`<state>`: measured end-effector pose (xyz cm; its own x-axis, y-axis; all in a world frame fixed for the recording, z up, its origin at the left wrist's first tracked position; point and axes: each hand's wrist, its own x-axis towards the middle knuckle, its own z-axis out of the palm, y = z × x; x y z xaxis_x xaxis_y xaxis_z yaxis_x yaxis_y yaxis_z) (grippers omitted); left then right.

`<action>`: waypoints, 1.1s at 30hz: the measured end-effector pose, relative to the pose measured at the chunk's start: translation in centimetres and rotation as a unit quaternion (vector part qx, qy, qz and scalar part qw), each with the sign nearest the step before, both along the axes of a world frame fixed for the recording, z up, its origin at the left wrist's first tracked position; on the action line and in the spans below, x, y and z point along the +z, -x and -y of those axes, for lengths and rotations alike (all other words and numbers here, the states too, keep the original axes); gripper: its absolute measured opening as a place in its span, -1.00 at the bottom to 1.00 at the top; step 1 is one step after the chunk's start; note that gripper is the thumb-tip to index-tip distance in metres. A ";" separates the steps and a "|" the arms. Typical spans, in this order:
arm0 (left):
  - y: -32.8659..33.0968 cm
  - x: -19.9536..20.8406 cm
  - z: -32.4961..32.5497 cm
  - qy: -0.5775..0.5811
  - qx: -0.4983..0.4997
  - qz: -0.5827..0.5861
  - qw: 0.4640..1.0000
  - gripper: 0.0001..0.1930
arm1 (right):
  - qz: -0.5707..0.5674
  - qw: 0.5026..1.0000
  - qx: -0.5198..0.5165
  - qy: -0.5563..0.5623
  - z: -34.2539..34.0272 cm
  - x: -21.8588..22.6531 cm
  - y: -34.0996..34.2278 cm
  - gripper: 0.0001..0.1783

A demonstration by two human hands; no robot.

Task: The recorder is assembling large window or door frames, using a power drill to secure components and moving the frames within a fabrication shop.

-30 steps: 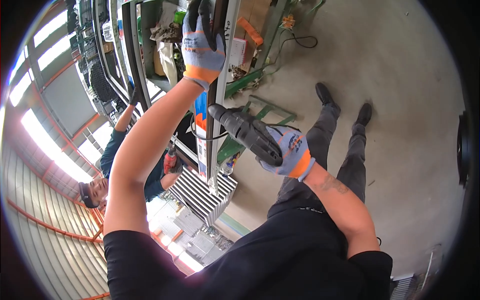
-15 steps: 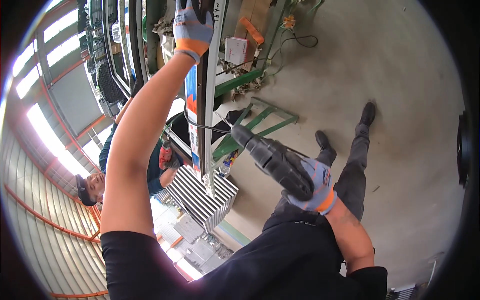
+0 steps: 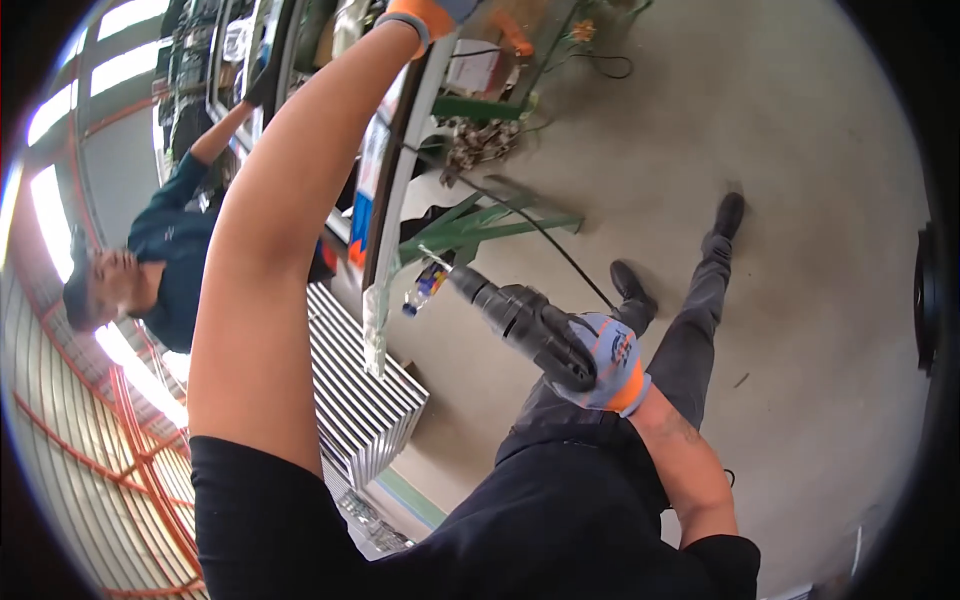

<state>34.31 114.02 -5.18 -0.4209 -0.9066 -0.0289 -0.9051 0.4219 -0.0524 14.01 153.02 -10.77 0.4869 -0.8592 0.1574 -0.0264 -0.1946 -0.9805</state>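
Observation:
My right hand (image 3: 618,365), in a grey glove with an orange cuff, grips a black power drill (image 3: 520,325). Its thin bit (image 3: 436,258) points up and left, a little apart from a long metal profile (image 3: 408,165). My left hand (image 3: 436,14), gloved alike, is at the top edge by the upper part of that profile. Most of its fingers are cut off by the picture's edge. Blue, white and orange wrapping (image 3: 362,215) shows along the profile's left side. Clear plastic film (image 3: 375,330) covers its near end.
Green metal stand legs (image 3: 480,225) reach out under the profile, with a dark cable (image 3: 545,232) across them. A ribbed stack of metal lengths (image 3: 365,385) is at lower left. A bottle (image 3: 412,300) and scraps (image 3: 480,140) lie on the floor. A co-worker (image 3: 175,240) stands on the left.
The view has shifted. My left hand has moved up, mostly out of the picture; the drill is slightly lower and further left. The co-worker's red drill is now mostly hidden behind my arm.

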 end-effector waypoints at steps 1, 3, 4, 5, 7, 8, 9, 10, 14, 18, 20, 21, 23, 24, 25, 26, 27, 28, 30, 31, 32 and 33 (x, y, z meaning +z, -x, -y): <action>-1.4 0.4 -1.7 0.003 -0.039 0.038 0.998 -0.23 | -0.008 0.999 0.017 -0.041 -1.0 0.1 -1.1 -0.27; -5.8 0.4 -3.7 0.008 -0.069 0.067 0.995 -0.22 | -0.014 0.996 0.038 -0.083 -2.8 0.2 -3.1 -0.21; -7.5 1.0 -4.7 -0.036 -0.082 -0.034 0.995 -0.22 | 0.002 0.996 0.023 -0.088 -3.3 0.4 -4.2 -0.17; -8.6 1.2 -5.5 -0.081 -0.094 -0.135 0.983 -0.22 | 0.018 0.995 0.008 -0.094 -3.6 0.6 -5.2 -0.14; -9.8 0.2 -5.8 -0.063 -0.092 -0.166 0.980 -0.26 | 0.029 0.992 0.018 -0.124 -3.9 0.8 -6.9 -0.13; -10.1 -0.4 -5.6 0.013 -0.088 -0.094 0.992 -0.28 | 0.027 0.992 0.013 -0.120 -3.9 0.9 -7.8 -0.10; -10.7 -0.8 -5.4 0.089 -0.083 -0.020 0.992 -0.29 | 0.026 0.993 0.008 -0.116 -3.8 0.8 -8.6 -0.07; -9.6 -0.7 -5.9 -0.039 -0.068 -0.233 0.969 -0.35 | 0.022 0.992 0.001 -0.125 -3.7 0.1 -8.9 -0.07; -9.5 -2.5 -5.5 0.088 -0.070 -0.142 0.983 -0.42 | 0.056 0.986 -0.020 -0.154 -2.3 -1.0 -11.3 -0.02; -9.9 -2.9 -5.6 0.109 -0.054 -0.136 0.983 -0.41 | 0.076 0.982 -0.022 -0.172 -1.1 -1.2 -12.2 -0.04; -9.8 -2.6 -5.4 0.112 -0.098 -0.163 0.975 -0.41 | 0.060 0.984 -0.018 -0.165 -1.0 -1.2 -12.4 -0.04; -9.8 -2.4 -5.4 0.111 -0.098 -0.163 0.976 -0.41 | 0.044 0.987 -0.015 -0.155 -0.9 -1.2 -12.4 -0.04; -9.9 -2.3 -5.4 0.099 -0.090 -0.171 0.976 -0.42 | 0.050 0.985 -0.014 -0.162 -0.7 -1.0 -12.5 -0.04; -9.8 -2.2 -5.5 0.093 -0.087 -0.175 0.976 -0.42 | 0.055 0.984 -0.013 -0.168 -0.5 -0.9 -12.5 -0.04; -9.7 -2.2 -5.5 0.087 -0.085 -0.181 0.976 -0.42 | 0.055 0.984 -0.015 -0.169 -0.3 -0.9 -12.5 -0.04; -9.5 -2.2 -5.5 0.081 -0.083 -0.186 0.976 -0.42 | 0.046 0.987 -0.014 -0.155 -0.1 -0.8 -12.5 -0.03; -9.4 -2.1 -5.7 0.079 -0.085 -0.187 0.976 -0.42 | 0.037 0.989 -0.012 -0.141 0.0 -0.8 -12.5 -0.03; -9.3 -1.9 -5.9 0.079 -0.085 -0.187 0.975 -0.42 | 0.037 0.989 -0.015 -0.142 0.0 -0.9 -12.5 -0.03; -9.1 -1.9 -5.7 0.078 -0.087 -0.189 0.975 -0.42 | 0.073 0.978 -0.006 -0.194 -0.1 -1.3 -12.6 -0.02; -9.2 -1.8 -5.5 0.077 -0.099 -0.195 0.973 -0.43 | 0.074 0.978 -0.006 -0.195 -0.2 -1.5 -12.6 -0.02; -9.3 -1.8 -5.5 0.077 -0.111 -0.202 0.970 -0.44 | 0.065 0.983 -0.010 -0.169 -0.2 -1.6 -12.7 -0.01; -9.3 -1.9 -5.5 0.076 -0.112 -0.201 0.970 -0.44 | 0.056 0.988 -0.014 -0.143 -0.2 -1.7 -12.8 0.00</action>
